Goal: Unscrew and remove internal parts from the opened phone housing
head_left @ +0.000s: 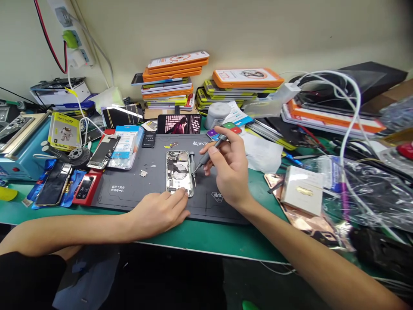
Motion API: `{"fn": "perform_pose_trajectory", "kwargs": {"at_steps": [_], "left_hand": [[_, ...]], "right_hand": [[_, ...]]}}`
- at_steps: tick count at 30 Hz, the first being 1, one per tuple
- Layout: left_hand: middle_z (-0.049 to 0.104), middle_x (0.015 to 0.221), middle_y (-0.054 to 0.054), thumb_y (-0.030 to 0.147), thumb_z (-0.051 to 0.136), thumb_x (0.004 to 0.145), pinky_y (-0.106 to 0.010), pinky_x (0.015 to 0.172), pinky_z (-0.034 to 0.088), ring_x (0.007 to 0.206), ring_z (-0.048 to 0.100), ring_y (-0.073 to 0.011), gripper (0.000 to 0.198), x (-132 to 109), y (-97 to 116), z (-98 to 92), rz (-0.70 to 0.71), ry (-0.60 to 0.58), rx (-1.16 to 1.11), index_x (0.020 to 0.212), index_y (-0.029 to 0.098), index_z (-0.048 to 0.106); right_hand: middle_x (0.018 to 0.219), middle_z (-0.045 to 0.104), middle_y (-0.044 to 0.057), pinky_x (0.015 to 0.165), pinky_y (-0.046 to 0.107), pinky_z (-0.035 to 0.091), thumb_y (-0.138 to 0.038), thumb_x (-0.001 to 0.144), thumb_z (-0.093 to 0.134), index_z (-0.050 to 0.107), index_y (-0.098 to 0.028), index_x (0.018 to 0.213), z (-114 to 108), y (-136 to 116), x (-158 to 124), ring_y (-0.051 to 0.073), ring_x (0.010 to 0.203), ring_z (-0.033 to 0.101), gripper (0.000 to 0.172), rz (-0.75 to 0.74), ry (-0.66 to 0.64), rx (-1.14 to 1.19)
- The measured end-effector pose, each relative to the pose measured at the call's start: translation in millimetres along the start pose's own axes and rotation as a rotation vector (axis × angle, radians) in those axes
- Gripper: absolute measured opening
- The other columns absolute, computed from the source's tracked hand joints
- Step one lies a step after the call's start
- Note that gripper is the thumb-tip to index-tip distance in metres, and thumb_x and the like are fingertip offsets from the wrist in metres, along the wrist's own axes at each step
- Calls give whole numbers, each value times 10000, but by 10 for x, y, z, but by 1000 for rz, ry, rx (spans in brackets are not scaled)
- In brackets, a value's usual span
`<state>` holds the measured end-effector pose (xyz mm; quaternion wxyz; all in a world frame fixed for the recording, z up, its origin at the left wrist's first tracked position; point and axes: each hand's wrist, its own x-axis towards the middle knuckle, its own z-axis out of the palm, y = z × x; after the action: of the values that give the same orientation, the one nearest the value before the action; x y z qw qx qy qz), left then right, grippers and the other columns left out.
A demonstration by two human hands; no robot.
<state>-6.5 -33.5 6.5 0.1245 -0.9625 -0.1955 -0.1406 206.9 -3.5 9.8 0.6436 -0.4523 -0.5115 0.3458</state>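
An opened phone (179, 174) lies on the dark grey mat, its inner parts and a round coil showing. My left hand (164, 210) rests at the phone's lower end, fingers stretched out and fingertips touching it, thumb apart. My right hand (229, 168) is closed around a grey screwdriver (206, 156), held tilted with its tip near the phone's right edge. Whether the tip touches the phone, I cannot tell. A second screwdriver (192, 165) lies along the phone's right side. Small metal pieces (143, 173) are scattered left of the phone.
On the mat (129, 183), a battery (149, 140) lies near the back edge. Behind it a phone (179, 124) stands showing a video. Orange boxes (248, 78) are stacked by the wall. At left are a red device (86, 188) and a removed screen (103, 152); at right, a white box (302, 190).
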Motion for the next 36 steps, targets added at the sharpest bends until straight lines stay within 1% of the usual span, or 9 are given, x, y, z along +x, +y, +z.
{"fn": "perform_pose_trajectory", "kwargs": {"at_steps": [6,10,13,15,19,22,26,32,36], "left_hand": [[705,1271,-105,310,471,1077,-327,658,608,884,740,-197,350,-50,-46,58,-4,-25,-109,1289,67,607],[677,1307,-149,365,443,1081,-337,685,614,925,725,-215,429,-73,-34,81,-3,-35,-122,1327,41,578],[648,1329,-175,376,422,1082,-341,653,594,888,701,-215,455,-83,-8,68,-2,-59,-85,1348,34,562],[645,1293,-173,391,421,1080,-331,646,578,893,684,-215,460,-87,2,62,-22,-69,-93,1342,41,563],[643,1183,-148,423,405,1085,-303,628,534,878,655,-201,470,-98,9,81,-34,-42,-119,1307,47,580],[632,1132,-143,499,401,1085,-301,591,502,824,641,-194,534,-106,13,108,-15,-38,-95,1283,43,596],[626,1064,-133,556,478,1053,-311,550,498,785,649,-196,572,-109,16,137,10,-46,-94,1247,35,611],[658,1044,-152,388,433,1083,-307,433,458,648,649,-174,401,-124,35,188,5,28,-76,1167,58,644],[677,911,-142,317,421,1079,-338,458,496,644,674,-222,352,-144,47,256,46,90,-73,1058,74,676]], "right_hand": [[989,706,19,516,299,553,-334,993,609,476,-360,1381,27,-5,-33,124,575,606,412,-24,-2,34],[1041,743,17,627,313,633,-317,976,650,481,-340,1384,63,-38,-78,162,755,714,442,-44,-15,41],[1103,763,40,693,325,658,-291,967,671,582,-293,1301,82,-52,-130,183,871,754,346,-17,-56,14],[1113,776,45,738,326,666,-274,968,675,630,-283,1259,87,-48,-167,189,923,763,296,1,-78,8],[1102,792,38,728,330,678,-257,963,688,657,-293,1254,81,-48,-224,181,843,770,295,26,-91,-18],[1123,796,39,777,341,695,-261,966,687,675,-291,1218,77,-90,-254,204,958,786,254,35,-99,-52],[1182,790,24,885,340,689,-259,980,665,712,-291,1153,108,-181,-294,208,1082,775,182,47,-267,-168],[1258,777,25,1018,420,643,-249,1011,594,732,-318,1115,273,-195,-297,241,1208,733,186,16,-595,-240],[1271,772,39,1048,449,617,-236,1021,557,723,-297,1106,427,-146,-282,244,1225,724,197,39,-697,-222]]}}
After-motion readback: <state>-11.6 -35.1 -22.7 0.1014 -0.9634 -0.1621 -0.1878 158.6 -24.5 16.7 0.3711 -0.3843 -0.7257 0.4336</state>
